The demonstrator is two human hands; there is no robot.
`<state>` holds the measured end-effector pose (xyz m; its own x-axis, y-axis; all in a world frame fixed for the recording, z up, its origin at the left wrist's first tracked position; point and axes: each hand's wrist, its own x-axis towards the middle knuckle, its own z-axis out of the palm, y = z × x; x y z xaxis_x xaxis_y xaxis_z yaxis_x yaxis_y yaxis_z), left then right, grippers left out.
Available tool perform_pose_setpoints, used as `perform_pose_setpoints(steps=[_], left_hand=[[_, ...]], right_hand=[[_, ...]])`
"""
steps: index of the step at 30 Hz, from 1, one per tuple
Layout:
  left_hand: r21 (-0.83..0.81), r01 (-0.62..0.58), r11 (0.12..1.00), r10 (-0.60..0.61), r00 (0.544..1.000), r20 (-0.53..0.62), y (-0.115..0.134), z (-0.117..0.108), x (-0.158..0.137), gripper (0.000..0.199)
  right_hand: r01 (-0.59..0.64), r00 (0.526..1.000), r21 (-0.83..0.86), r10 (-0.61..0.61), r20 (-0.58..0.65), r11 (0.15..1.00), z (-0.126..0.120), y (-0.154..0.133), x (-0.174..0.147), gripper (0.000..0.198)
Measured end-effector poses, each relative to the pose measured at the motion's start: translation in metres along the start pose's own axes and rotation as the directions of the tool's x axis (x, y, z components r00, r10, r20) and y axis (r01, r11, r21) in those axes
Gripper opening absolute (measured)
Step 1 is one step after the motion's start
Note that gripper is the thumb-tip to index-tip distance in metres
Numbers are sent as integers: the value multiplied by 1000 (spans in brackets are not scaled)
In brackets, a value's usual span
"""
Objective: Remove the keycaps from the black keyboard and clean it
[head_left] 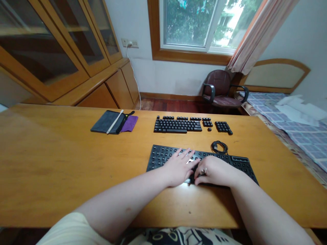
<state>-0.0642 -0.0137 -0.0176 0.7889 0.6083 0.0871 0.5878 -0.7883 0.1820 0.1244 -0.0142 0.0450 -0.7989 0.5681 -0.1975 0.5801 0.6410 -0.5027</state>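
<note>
A black keyboard base (158, 157) with its keycaps off lies slightly askew on the desk, its bare switch posts showing. My left hand (178, 167) rests flat across its left-middle part, fingers spread. Beside it, my right hand (211, 170), wearing a ring, curls down at the front edge of the base with fingers and thumb drawn together. What those fingertips hold, if anything, is hidden. Behind the base, the loose black keycaps (176, 126) are laid out in keyboard order, with the number-pad keycaps (223, 127) grouped to the right. A coiled black cable (219, 147) touches the base's back edge.
On the wooden desk (63, 170), a dark grey zip pouch (104, 121) lies at the back left with a pale stick (114, 121) across it and a purple cloth (129, 123) beside it. Beyond the desk stand a chair (221, 86), a bed (293, 119) and a glass-fronted cabinet (84, 73).
</note>
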Motion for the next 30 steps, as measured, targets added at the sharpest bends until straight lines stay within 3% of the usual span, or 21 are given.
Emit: perform_pose_setpoints(steps=[11, 14, 16, 19, 21, 23, 25, 27, 30], left_hand=[[-14, -5, 1000, 5, 1000, 4, 0, 2, 2, 52], [-31, -4, 1000, 4, 1000, 7, 0, 2, 3, 51], [-51, 3, 999, -2, 1000, 19, 0, 0, 2, 51], [-105, 39, 994, -33, 998, 55, 1, -10, -1, 50], [-156, 72, 985, -63, 996, 62, -1, -19, -3, 49], [-234, 103, 967, -97, 995, 37, -5, -26, -2, 43], [-352, 196, 915, -222, 974, -35, -11, -30, 2, 36], [-500, 281, 819, -388, 913, -124, -16, -28, 7, 41], [-669, 250, 700, -481, 857, -184, -21, -23, 12, 53]], right_hand=[[49, 997, 142, -42, -58, 989, -4, 4, -4, 15], [113, 980, 266, -63, -187, 957, -14, 6, -12, 15], [114, 922, 282, 4, -386, 953, -15, 13, -13, 15], [57, 733, 356, 203, -649, 933, -6, 29, -3, 12], [58, 580, 484, 366, -728, 873, 3, 39, 7, 13], [72, 483, 597, 496, -722, 799, 12, 44, 18, 16], [74, 451, 675, 579, -679, 734, 18, 45, 26, 20], [60, 457, 706, 610, -648, 705, 22, 42, 30, 22], [37, 489, 669, 571, -659, 742, 27, 35, 33, 18]])
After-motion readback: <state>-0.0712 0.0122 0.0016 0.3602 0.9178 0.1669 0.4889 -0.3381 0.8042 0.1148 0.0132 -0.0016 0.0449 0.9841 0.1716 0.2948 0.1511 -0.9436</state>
